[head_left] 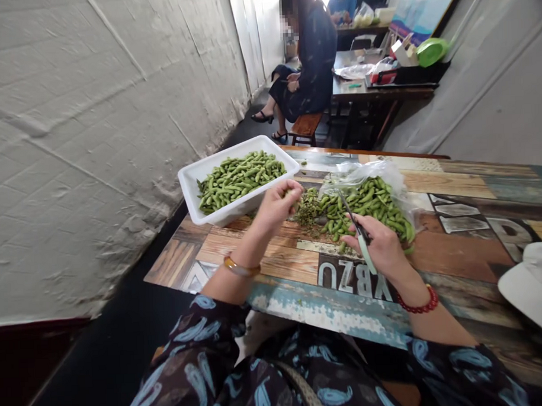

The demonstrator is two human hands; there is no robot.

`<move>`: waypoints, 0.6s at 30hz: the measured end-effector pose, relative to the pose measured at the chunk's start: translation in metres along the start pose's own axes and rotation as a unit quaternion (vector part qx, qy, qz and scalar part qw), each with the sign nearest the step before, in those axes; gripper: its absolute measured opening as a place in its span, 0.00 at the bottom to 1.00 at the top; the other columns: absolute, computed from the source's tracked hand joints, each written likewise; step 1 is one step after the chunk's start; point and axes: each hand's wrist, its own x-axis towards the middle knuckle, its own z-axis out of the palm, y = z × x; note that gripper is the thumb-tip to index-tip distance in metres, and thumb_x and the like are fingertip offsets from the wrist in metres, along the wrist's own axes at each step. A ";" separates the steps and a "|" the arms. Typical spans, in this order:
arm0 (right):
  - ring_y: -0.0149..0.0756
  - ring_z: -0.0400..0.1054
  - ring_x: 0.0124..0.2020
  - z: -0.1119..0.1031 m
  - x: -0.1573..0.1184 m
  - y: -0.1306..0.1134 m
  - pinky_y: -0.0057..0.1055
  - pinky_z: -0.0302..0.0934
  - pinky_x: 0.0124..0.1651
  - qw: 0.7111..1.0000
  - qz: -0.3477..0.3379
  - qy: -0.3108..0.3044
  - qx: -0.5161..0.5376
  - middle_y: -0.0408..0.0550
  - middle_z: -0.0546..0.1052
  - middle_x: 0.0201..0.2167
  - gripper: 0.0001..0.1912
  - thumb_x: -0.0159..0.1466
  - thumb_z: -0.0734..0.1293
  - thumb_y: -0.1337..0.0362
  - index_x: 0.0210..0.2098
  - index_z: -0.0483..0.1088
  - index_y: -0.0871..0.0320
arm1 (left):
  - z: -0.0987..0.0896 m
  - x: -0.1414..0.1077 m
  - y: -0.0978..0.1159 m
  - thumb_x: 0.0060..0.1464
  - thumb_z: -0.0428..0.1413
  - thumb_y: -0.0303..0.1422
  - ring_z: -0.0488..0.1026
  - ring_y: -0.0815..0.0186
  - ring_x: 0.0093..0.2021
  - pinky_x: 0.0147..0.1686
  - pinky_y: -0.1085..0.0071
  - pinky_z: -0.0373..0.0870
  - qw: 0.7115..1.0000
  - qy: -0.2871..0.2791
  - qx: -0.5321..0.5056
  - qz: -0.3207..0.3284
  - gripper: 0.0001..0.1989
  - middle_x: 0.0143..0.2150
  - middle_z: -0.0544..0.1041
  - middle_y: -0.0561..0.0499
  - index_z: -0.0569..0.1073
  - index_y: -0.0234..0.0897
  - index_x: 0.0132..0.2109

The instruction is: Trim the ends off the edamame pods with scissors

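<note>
My left hand [280, 204] is closed in a pinch beside the white plastic tub [229, 215]; what its fingers hold, if anything, is too small to make out. Green edamame pods [241, 177] fill the tub. In my right hand [379, 243] is a pair of scissors [365, 254] with pale green handles, its dark blades pointing up and away from me. Behind the scissors, more edamame pods [378, 205] spill from a clear plastic bag [397, 181] onto the table. Between my hands lies a small heap of trimmed stem ends [307, 210].
The table [255, 251] has a patchwork wood print with letters. A white cap [534, 282] rests at its right edge. A rough white wall [95, 144] runs along the left. Beyond the table, a person [312, 53] sits on a wooden stool [305, 126] near another cluttered table [383, 92].
</note>
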 end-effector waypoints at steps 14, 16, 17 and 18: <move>0.45 0.75 0.39 -0.002 0.001 0.004 0.43 0.71 0.46 1.000 0.007 0.018 0.002 0.53 0.78 0.37 0.24 0.66 0.68 0.51 0.56 0.70 0.59 | -0.112 0.045 0.054 0.60 0.51 0.38 0.74 0.57 0.55 0.60 0.58 0.65 0.892 0.053 0.433 0.115 0.20 0.54 0.79 0.42 0.76 0.32 0.53; 0.45 0.75 0.39 -0.001 0.000 0.004 0.43 0.71 0.46 1.000 0.009 0.014 0.002 0.54 0.78 0.38 0.24 0.66 0.67 0.51 0.56 0.70 0.59 | -0.124 0.032 0.046 0.59 0.51 0.39 0.75 0.55 0.53 0.59 0.55 0.67 0.887 -0.009 0.452 0.097 0.19 0.51 0.80 0.41 0.79 0.33 0.49; 0.45 0.75 0.39 0.000 0.000 0.003 0.43 0.71 0.46 1.000 0.009 0.010 0.003 0.54 0.78 0.38 0.24 0.66 0.67 0.52 0.56 0.69 0.59 | -0.131 0.028 0.042 0.58 0.51 0.38 0.75 0.55 0.54 0.60 0.55 0.67 0.879 -0.043 0.464 0.098 0.18 0.52 0.80 0.41 0.80 0.33 0.47; 0.45 0.75 0.39 0.001 0.000 0.003 0.43 0.71 0.46 1.000 0.008 0.005 0.004 0.54 0.78 0.39 0.24 0.66 0.67 0.52 0.56 0.69 0.59 | -0.137 0.025 0.039 0.58 0.52 0.37 0.74 0.55 0.56 0.61 0.54 0.66 0.867 -0.077 0.481 0.105 0.17 0.54 0.79 0.41 0.80 0.34 0.46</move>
